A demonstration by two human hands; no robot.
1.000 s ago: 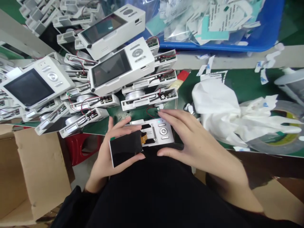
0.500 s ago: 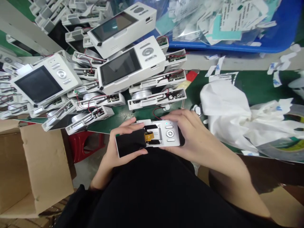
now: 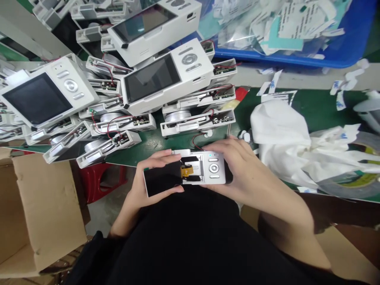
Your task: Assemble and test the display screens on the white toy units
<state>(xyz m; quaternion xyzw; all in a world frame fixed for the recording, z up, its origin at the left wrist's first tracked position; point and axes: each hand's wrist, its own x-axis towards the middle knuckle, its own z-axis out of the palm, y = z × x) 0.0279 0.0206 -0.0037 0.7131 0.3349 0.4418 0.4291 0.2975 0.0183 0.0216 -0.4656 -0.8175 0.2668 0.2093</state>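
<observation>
1. The left hand (image 3: 137, 188) grips the flat black oblong screen (image 3: 163, 183), fingers (image 3: 160, 161) at its long edges, perhaps keeping its face clean.
2. Beside these fingers, the right hand (image 3: 242, 170) grips the white plastic camera body (image 3: 220, 177), likely for steadiness.
3. Between both hands' fingers, a thin orange ribbon (image 3: 187, 171) seems to join them, so they sit close.

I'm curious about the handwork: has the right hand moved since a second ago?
Yes: slightly left in the view, judged against the cloth; the right hand now holds the camera.
</observation>
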